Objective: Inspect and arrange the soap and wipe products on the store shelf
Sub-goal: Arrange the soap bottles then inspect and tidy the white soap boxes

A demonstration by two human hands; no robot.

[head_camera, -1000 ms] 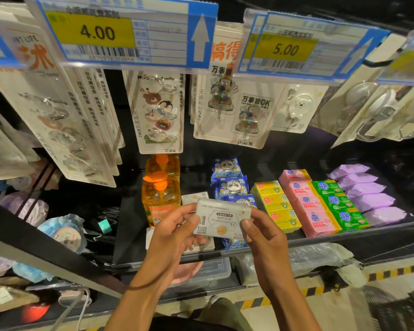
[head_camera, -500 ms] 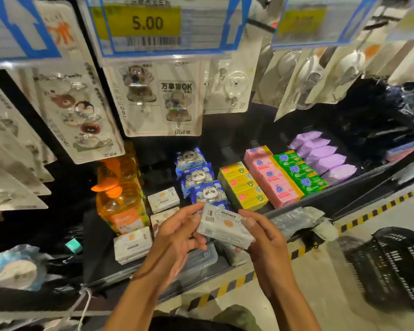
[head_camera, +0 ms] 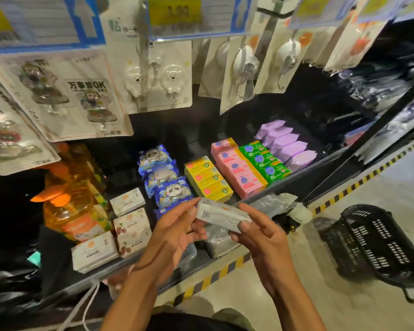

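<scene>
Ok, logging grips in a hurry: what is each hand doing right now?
Left hand: holding the left end of the white pack.
Right hand: holding the right end of the same pack.

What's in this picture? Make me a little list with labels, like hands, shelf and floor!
held: white pack, tilted, in front of the shelf
left hand: pinches the pack's left end
right hand: holds its right end
on the shelf, left to right: orange bottles, white packs, panda packs, yellow boxes, pink boxes, green boxes, purple packs
above: hook cards hanging
floor: black basket
</scene>
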